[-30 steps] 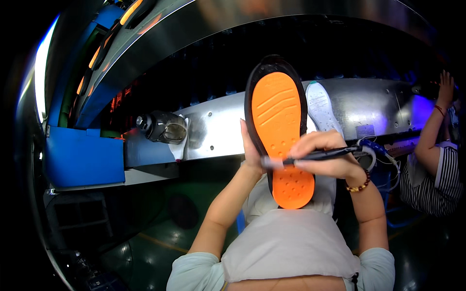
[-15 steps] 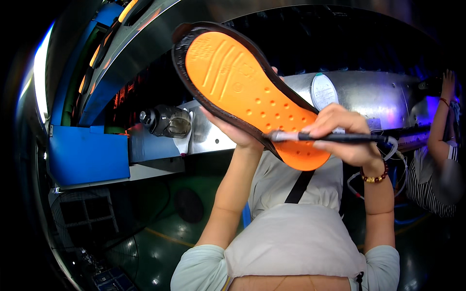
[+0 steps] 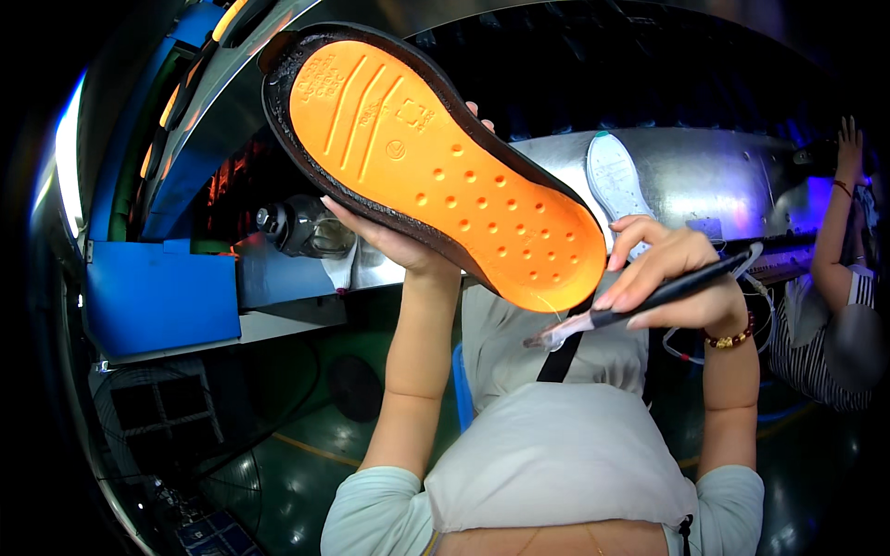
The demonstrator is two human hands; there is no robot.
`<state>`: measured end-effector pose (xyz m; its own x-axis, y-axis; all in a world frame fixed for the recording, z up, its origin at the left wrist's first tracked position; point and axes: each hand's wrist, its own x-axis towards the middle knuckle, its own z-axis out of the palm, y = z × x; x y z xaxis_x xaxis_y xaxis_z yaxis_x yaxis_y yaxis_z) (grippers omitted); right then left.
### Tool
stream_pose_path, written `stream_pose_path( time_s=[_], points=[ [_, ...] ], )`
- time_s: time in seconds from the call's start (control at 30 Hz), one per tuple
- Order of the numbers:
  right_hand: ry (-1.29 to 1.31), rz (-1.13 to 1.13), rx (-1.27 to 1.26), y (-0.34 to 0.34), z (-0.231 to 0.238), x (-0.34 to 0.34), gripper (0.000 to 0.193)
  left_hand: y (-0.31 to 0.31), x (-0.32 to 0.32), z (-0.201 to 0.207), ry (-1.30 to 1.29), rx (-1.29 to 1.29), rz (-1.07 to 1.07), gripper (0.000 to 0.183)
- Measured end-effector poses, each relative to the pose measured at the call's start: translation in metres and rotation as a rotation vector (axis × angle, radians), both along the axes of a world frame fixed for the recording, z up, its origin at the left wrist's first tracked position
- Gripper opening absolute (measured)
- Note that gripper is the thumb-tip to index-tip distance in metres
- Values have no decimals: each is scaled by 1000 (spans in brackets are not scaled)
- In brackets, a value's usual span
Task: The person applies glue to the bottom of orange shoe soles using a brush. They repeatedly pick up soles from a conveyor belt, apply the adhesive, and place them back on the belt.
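Observation:
A shoe sole with an orange, dimpled face and a raised dark rim is held up, tilted, in front of me. My left hand grips it from underneath, thumb along the near edge and fingertips showing past the far edge. My right hand is closed around the black handle of a brush. The brush's bristles hang just below the sole's near end, off its surface. A thin, shiny strand runs between the bristles and the sole's lower edge. A pale tube is attached at the handle's back end.
Behind the sole runs a metal worktable with a white shoe sole on it. A dark translucent bottle stands at the left, beside a blue box-like housing. Another person's arm is at the far right.
The brush has come off the orange face, moving down and toward me, its tip now below the sole. My left hand has shifted the sole left and slightly up.

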<state>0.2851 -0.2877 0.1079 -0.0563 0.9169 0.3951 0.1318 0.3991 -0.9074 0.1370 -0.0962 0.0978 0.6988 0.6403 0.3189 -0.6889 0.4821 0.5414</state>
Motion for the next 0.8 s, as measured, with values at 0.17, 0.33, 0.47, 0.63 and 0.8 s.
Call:
stream_pose_path(
  time_s=[0.17,0.33,0.47,0.63,0.8],
  points=[
    [-87,-297,-95,-2,-18,-7,21,-6,11,5,-36,-45,36,88],
    [314,-18,-137,0,-29,6,22,-6,8,6,106,-118,129,86],
    [194,-318,-178,7,-39,4,21,5,16,-5,103,-175,183,88],
    [421,-79,-102,-2,-23,8,22,-4,19,19,22,-94,2,91],
    [629,-174,-128,0,-35,13,19,-1,29,23,4,-60,-38,85]
  ],
)
